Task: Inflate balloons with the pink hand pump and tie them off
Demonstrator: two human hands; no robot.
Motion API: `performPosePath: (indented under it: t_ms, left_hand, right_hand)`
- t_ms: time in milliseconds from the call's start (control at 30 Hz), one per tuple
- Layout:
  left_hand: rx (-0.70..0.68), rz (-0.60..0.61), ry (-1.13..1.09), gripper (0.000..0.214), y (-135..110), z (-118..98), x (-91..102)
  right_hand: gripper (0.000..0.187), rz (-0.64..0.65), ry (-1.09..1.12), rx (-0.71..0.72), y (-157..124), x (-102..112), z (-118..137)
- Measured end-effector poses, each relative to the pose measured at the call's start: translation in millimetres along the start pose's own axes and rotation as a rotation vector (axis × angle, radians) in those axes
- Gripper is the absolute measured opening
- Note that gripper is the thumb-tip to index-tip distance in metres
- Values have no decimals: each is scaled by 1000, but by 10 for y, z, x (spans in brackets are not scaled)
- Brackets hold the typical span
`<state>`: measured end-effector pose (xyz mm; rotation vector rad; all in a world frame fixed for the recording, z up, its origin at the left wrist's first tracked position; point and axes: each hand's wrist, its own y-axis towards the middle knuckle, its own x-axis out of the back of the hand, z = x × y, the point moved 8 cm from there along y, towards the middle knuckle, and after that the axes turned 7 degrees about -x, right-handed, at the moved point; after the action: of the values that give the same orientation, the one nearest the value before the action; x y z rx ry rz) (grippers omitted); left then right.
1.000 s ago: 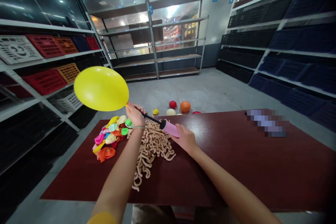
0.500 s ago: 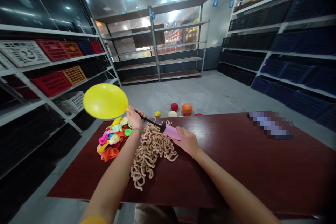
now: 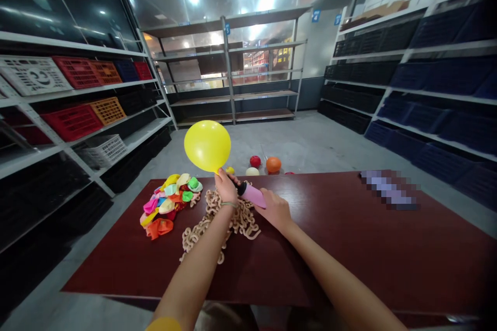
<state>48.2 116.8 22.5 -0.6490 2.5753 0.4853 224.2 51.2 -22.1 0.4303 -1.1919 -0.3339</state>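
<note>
Inflated yellow balloon (image 3: 207, 146) sits at the far end of the pink pump (image 3: 254, 195), left hand (image 3: 226, 187) clasped around its neck there, right hand (image 3: 275, 207) gripping the pump's near end, curly beige strands (image 3: 245, 217) beneath the pump on the red surface (image 3: 388, 248), limp balloons (image 3: 171, 200) left of the pump.

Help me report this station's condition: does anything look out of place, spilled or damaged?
Tan curly pieces sprawl across the brown table without a container, as if spilled. Beyond it, a red ball and an orange ball, possibly balloons, look stray on the floor. The yellow balloon at the left hand shows no damage.
</note>
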Motion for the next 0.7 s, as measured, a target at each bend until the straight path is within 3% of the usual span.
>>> performPosePath:
  t_ms: [200, 333, 433, 567, 700]
  left_hand:
    - [-18, -133, -26, 33, 380, -362, 419]
    - [-44, -161, -34, 35, 502, -495, 465]
    - [-42, -156, -36, 34, 339, -383, 323]
    - [-38, -80, -29, 33, -75, -152, 36]
    - [-56, -58, -43, 30, -234, -105, 11]
  right_hand:
    - [44, 41, -8, 78, -27, -34, 85]
    - [45, 33, 14, 88, -17, -59, 79]
    - [44, 0, 2, 54, -3, -53, 27]
    - [45, -38, 22, 25, 2, -1, -44]
    - [50, -25, 34, 38, -3, 34, -23]
